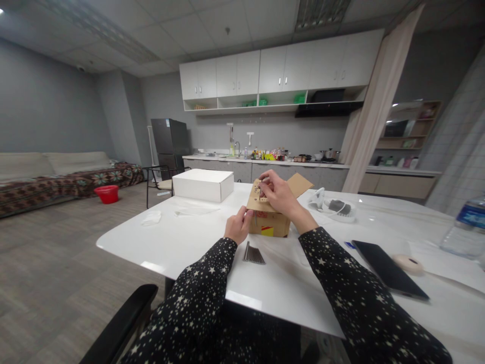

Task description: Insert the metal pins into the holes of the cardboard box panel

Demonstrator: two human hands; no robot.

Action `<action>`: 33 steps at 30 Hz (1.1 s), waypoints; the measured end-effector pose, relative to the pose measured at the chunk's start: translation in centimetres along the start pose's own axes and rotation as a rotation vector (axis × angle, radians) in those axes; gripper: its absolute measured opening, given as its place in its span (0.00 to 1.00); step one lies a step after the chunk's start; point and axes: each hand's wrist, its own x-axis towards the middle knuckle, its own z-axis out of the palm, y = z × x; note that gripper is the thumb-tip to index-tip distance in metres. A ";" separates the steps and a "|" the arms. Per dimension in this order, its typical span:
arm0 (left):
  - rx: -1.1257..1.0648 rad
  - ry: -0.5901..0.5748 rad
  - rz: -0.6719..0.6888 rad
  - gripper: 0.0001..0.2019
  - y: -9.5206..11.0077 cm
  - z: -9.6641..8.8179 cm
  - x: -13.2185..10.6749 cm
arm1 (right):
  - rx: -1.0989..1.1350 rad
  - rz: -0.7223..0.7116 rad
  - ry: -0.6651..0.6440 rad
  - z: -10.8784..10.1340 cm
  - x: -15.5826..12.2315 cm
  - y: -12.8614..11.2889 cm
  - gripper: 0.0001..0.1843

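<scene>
A brown cardboard box [276,225] with a red and yellow label stands on the white table in front of me. Its top flap [256,203] has several small dark holes or spots. My left hand [238,226] is closed, thumb and fingers pinching the flap's near left edge. Over the flap, my right hand [277,193] is closed in a pinch on a thin metal rod, mostly hidden by the fingers. Below the flap's edge a thin rod shows against the box front. Several thin metal rods [254,254] lie side by side in front of the box.
A white box [203,185] stands at the back left of the table [189,242]. To the right are a white cable with a grey piece [340,207], a black tablet [390,269], a round beige object [407,264] and a large water bottle [466,230].
</scene>
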 end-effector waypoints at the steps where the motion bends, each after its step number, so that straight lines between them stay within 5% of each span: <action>1: -0.004 0.004 0.000 0.15 0.0 0.0 0.0 | -0.009 -0.001 -0.001 -0.1 0.0 -0.1 0.07; 33: 0.005 0.003 -0.011 0.15 -0.3 0.2 0.0 | -0.043 0.054 -0.080 0.0 -0.1 1.3 0.18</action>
